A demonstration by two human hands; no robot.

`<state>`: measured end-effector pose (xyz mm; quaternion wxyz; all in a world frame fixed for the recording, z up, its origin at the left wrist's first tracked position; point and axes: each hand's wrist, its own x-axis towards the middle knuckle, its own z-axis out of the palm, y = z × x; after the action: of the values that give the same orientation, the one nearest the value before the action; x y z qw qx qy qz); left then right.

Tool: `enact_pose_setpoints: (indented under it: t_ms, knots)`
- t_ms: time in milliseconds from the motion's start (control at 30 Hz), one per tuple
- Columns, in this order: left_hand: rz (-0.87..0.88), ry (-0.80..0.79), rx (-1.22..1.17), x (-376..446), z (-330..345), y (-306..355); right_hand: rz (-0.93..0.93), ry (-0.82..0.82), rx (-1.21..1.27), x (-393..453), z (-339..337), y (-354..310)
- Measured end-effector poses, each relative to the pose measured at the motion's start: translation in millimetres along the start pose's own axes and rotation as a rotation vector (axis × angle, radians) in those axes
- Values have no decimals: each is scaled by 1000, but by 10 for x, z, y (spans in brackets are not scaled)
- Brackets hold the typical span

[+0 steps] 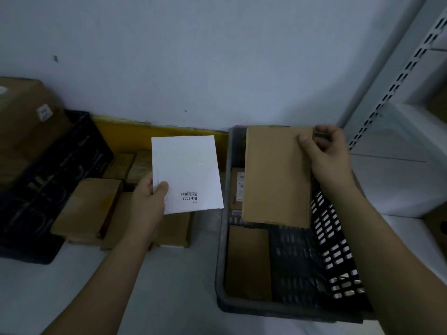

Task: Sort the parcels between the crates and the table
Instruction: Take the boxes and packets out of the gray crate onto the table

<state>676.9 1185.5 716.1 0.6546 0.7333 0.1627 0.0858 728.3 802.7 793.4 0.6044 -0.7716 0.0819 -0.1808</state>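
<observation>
My left hand (147, 201) grips the lower left corner of a white padded envelope (186, 172) with a barcode label reading 0-3-3003, held up over the table. My right hand (326, 158) holds a flat brown cardboard parcel (278, 175) by its upper right corner, above the grey crate (221, 274). Inside that crate another brown parcel (248, 262) lies flat at the front left, and a labelled parcel (237, 189) shows behind the held one. Several brown parcels (87, 211) lie on the white table (72, 298) under and left of the envelope.
A dark crate (55, 180) stands at the left, holding a large cardboard box (26, 122). A yellow board (135, 136) leans against the wall behind the parcels. White metal shelving (399, 97) rises at the right, with a cardboard box (437, 228) at the edge.
</observation>
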Motion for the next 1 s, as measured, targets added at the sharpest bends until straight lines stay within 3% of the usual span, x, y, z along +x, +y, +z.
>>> enact_pose_setpoints:
  t_ms: [133, 233, 367, 533, 800, 1000]
  knots:
    - [75, 47, 29, 46, -384, 7, -84, 61, -34, -223, 455, -282]
    - [70, 179, -9, 133, -848, -26, -103, 74, -71, -402, 869, -452]
    - [65, 212, -24, 222, -1635, -150, -46, 73, -75, -706, 1512, -492]
    - [-14, 260, -86, 244, -2436, -352, 72, -45, -196, -1214, 2440, -292]
    - [-72, 237, 35, 275, -2860, -626, 91, -234, -423, -1876, 3541, 336]
    - [-148, 238, 96, 399, -2898, -786, 139, -371, -405, -1817, 4056, 630]
